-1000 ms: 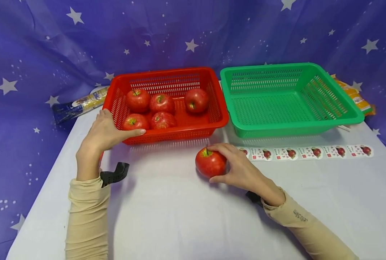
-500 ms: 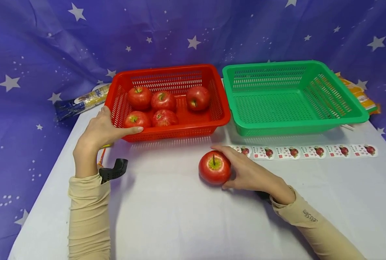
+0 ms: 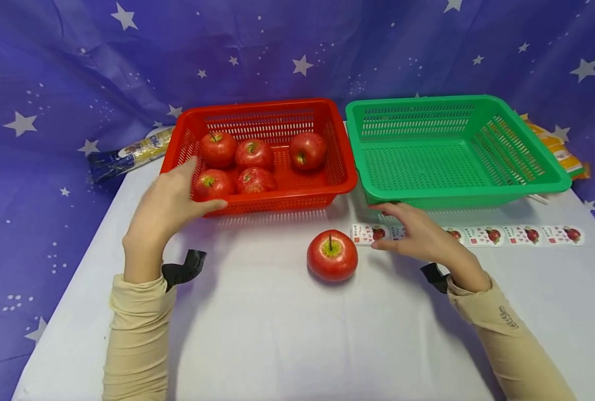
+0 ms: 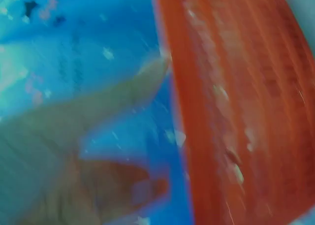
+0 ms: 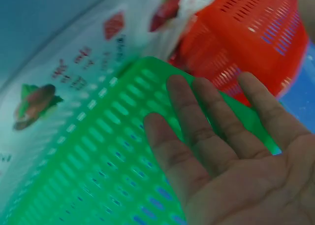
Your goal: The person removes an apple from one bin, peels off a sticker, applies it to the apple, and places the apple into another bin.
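Note:
A single red apple (image 3: 332,256) stands stem up on the white table in front of the red basket (image 3: 282,200). Several more apples (image 3: 254,155) lie inside that basket. At its front left corner is my left hand (image 3: 164,203), thumb extended; the left wrist view is blurred, with a finger (image 4: 123,89) at the basket's rim, and touch is unclear. My right hand (image 3: 419,234), holding nothing, hovers over the strip of apple labels (image 3: 525,235), just before the green basket (image 3: 447,195). Its fingers look loosely straight in the right wrist view and part of the strip is hidden beneath it.
Behind the red basket's left side lies a blue and yellow packet (image 3: 132,155). An orange packet (image 3: 552,147) sits behind the green basket's right side. A purple star-printed cloth (image 3: 257,55) hangs along the back of the table.
My right hand has let go of the apple and moved right to the label strip, while the apple stays on the table. My left hand has shifted slightly at the basket corner.

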Demonstrator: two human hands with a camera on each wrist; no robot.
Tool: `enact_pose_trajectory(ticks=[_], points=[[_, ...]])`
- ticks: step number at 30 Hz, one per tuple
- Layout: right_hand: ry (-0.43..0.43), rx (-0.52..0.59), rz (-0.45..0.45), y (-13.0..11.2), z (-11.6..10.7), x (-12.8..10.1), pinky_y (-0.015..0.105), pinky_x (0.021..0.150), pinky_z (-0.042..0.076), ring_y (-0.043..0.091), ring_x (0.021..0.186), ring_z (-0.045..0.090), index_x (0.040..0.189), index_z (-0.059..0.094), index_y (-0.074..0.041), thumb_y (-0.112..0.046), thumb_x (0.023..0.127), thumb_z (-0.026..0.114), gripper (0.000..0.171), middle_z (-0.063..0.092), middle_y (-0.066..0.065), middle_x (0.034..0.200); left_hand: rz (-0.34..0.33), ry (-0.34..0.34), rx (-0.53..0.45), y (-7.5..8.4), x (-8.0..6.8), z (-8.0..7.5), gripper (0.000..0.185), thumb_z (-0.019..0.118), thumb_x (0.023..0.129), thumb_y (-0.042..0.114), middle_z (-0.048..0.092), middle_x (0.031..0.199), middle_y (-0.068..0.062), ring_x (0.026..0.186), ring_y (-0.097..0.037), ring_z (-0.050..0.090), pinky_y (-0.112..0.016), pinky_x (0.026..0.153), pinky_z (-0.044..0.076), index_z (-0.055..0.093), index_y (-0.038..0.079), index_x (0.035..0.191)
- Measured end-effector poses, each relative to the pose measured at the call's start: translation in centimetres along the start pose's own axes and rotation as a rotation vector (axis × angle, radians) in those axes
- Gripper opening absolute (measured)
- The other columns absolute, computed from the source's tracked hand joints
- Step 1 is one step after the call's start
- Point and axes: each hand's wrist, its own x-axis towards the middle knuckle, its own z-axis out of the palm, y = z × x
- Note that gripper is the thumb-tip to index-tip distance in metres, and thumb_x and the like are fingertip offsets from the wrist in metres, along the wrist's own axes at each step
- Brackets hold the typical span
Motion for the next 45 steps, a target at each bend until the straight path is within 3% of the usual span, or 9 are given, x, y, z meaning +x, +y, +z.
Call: enact_pose_trajectory(ticks=[4,8,15,21,24,31,35,39,45], points=[[-0.035,-0.064,-0.024,0.8,0.7,1.1,0.050,0.093,0.046,0.034,0.109,0.059,0.132,0.055,-0.002,-0.023,0.080,0.077,0.060,0.060,0.019,0.129,0.370,-0.104,-0.052,4.2,-0.3,2.9,0.083,0.079,0.076,0.041,0.048,0.144,-0.016,0.135,-0.033,0.043,-0.048,0.111,0.034,0.046,0.002,0.141],[-0.051,-0.102,-0.055,1.0,1.5,1.7,0.040,0.079,0.047,0.022,0.081,0.056,0.128,0.058,0.003,-0.020,0.080,0.076,0.056,0.065,0.019,0.119,0.575,-0.161,-0.064,8.0,-0.4,6.7,0.093,0.081,0.073,0.047,0.035,0.154,-0.011,0.144,-0.027,0.030,-0.042,0.116,0.028,0.040,0.004,0.145],[-0.019,-0.139,-0.054,0.9,2.5,2.0,0.042,0.078,0.049,0.025,0.084,0.058,0.124,0.060,0.005,-0.007,0.074,0.077,0.054,0.066,0.020,0.109,0.594,-0.320,-0.088,10.4,-0.2,10.6,0.090,0.084,0.071,0.039,0.051,0.142,-0.010,0.129,-0.022,0.050,-0.034,0.109,0.040,0.044,0.001,0.141],[0.008,-0.037,0.037,0.9,2.5,1.8,0.040,0.077,0.050,0.030,0.094,0.063,0.120,0.062,0.004,0.000,0.073,0.074,0.048,0.068,0.021,0.110,0.681,-0.352,-0.134,11.6,0.0,12.0,0.080,0.084,0.071,0.039,0.060,0.129,-0.006,0.120,-0.017,0.056,-0.030,0.103,0.044,0.052,0.004,0.135],[0.062,0.059,0.085,0.9,2.3,1.7,0.038,0.075,0.050,0.032,0.095,0.065,0.114,0.066,0.003,0.003,0.077,0.068,0.037,0.070,0.020,0.106,0.640,-0.392,-0.211,11.8,0.5,12.1,0.080,0.084,0.070,0.044,0.063,0.126,-0.001,0.117,-0.013,0.057,-0.030,0.101,0.046,0.054,0.009,0.135],[0.182,0.202,0.145,0.7,2.1,1.6,0.050,0.087,0.052,0.037,0.093,0.065,0.093,0.063,0.004,0.004,0.079,0.066,0.014,0.068,0.020,0.092,0.298,-0.378,-0.599,11.7,3.9,14.1,0.040,0.071,0.087,0.031,0.072,0.105,-0.003,0.094,-0.011,0.065,-0.023,0.084,0.050,0.067,0.008,0.119],[0.179,0.263,0.155,0.7,2.2,1.5,0.047,0.085,0.054,0.037,0.094,0.068,0.090,0.062,0.002,0.004,0.080,0.066,0.011,0.069,0.019,0.091,0.323,-0.394,-0.536,11.7,5.2,16.0,0.024,0.068,0.089,0.022,0.072,0.097,-0.004,0.078,-0.005,0.056,-0.016,0.071,0.044,0.072,0.006,0.107],[0.179,0.291,0.162,0.7,2.1,1.3,0.030,0.074,0.054,0.035,0.091,0.069,0.090,0.064,0.002,0.004,0.081,0.064,0.009,0.070,0.018,0.090,0.386,-0.434,-0.540,11.6,5.6,17.0,0.016,0.065,0.090,0.013,0.072,0.094,-0.008,0.073,-0.005,0.049,-0.015,0.067,0.040,0.073,0.003,0.100],[0.248,0.195,0.137,0.7,2.2,1.4,0.026,0.068,0.051,0.033,0.087,0.071,0.087,0.067,-0.001,-0.002,0.083,0.068,0.004,0.072,0.012,0.080,0.253,-0.493,-0.772,11.2,5.9,17.6,0.019,0.061,0.090,0.007,0.069,0.086,-0.012,0.068,-0.006,0.053,-0.016,0.060,0.043,0.070,-0.003,0.103]])
